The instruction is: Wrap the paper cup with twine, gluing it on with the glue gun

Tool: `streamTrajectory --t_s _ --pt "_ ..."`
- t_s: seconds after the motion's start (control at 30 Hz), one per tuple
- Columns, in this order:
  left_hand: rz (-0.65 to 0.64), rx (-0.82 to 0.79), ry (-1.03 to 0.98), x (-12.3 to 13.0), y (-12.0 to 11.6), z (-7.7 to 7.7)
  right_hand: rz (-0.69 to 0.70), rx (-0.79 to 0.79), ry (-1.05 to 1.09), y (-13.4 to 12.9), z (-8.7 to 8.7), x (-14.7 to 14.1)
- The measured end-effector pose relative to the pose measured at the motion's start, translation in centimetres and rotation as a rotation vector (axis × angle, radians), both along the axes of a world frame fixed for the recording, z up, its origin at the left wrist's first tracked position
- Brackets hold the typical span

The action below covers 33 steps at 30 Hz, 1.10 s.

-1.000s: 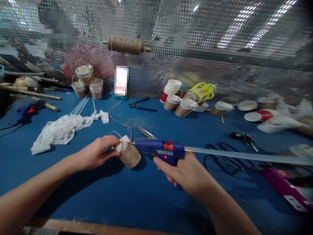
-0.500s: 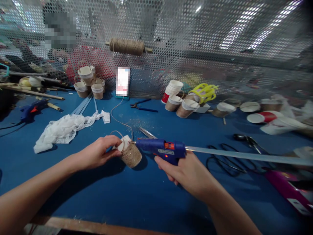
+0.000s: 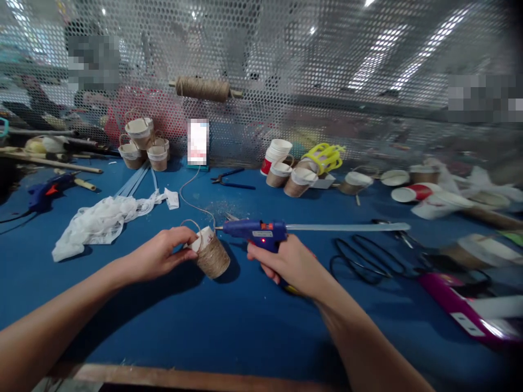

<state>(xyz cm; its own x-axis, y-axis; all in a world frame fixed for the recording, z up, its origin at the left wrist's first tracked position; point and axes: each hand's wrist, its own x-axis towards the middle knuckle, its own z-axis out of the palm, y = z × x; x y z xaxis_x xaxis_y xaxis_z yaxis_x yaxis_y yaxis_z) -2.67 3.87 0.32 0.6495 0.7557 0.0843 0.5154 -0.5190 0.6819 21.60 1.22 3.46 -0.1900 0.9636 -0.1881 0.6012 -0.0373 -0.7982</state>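
Note:
My left hand [image 3: 169,250] pinches the rim of a small twine-wrapped paper cup [image 3: 213,258], tilted with its white opening toward me and a twine loop for a handle. In my right hand [image 3: 286,261] is a blue glue gun [image 3: 255,230], its red light lit and a long clear glue stick [image 3: 347,227] sticking out behind. The nozzle lies close to the cup's upper rim; whether it touches cannot be made out. A thin twine [image 3: 188,198] runs from the cup back across the table. Scissors [image 3: 232,217] lie partly hidden behind the glue gun.
Crumpled white ribbon [image 3: 100,220], pliers [image 3: 232,182] and a second glue gun [image 3: 47,190] lie on the blue table. Finished small buckets [image 3: 139,133] stand back left, more cups [image 3: 300,182] back right. A purple power strip [image 3: 453,305] and black cables are at right.
My right hand has drawn the glue gun slightly left and up, its nozzle now at the cup's upper edge. The view has shifted a little to the right. My left hand still grips the cup.

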Motion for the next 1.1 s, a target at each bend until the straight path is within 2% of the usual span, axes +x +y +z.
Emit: streamTrajectory --t_s 0.07,0.17,0.23,0.33,0.6,0.77,0.87,1.0,1.03,1.1 --pt "0.003 0.011 0.01 -0.1 0.0 0.0 -0.024 0.004 0.083 0.7 -0.5 0.4" --pt "-0.003 0.038 0.009 -0.1 0.1 -0.2 -0.166 0.089 0.167 2.2 -1.5 1.3" --pt "-0.009 0.059 0.003 -0.1 0.0 -0.3 -0.282 0.167 0.116 3.2 -1.9 2.0" --pt "-0.014 0.085 -0.001 0.1 0.0 -0.4 -0.366 0.199 0.004 4.8 -2.3 2.8" --pt "0.001 0.112 0.055 0.4 -0.3 0.1 -0.4 0.08 -0.333 8.5 -3.5 3.3" --pt "-0.026 0.117 0.044 0.2 -0.5 0.7 -0.365 0.178 -0.472 9.3 -3.2 2.5" --pt "-0.051 0.069 0.027 0.1 -0.7 1.0 -0.243 0.325 -0.463 7.7 -1.6 0.6" --pt "-0.113 -0.002 -0.01 0.0 -1.1 1.4 0.166 0.455 -0.271 4.2 0.8 -3.1" --pt "-0.135 -0.027 -0.023 0.0 -1.2 1.5 0.354 0.497 -0.105 3.5 1.2 -4.0" --pt "-0.173 -0.089 -0.045 -0.1 -1.4 1.9 0.528 0.463 0.066 2.5 1.5 -5.1"
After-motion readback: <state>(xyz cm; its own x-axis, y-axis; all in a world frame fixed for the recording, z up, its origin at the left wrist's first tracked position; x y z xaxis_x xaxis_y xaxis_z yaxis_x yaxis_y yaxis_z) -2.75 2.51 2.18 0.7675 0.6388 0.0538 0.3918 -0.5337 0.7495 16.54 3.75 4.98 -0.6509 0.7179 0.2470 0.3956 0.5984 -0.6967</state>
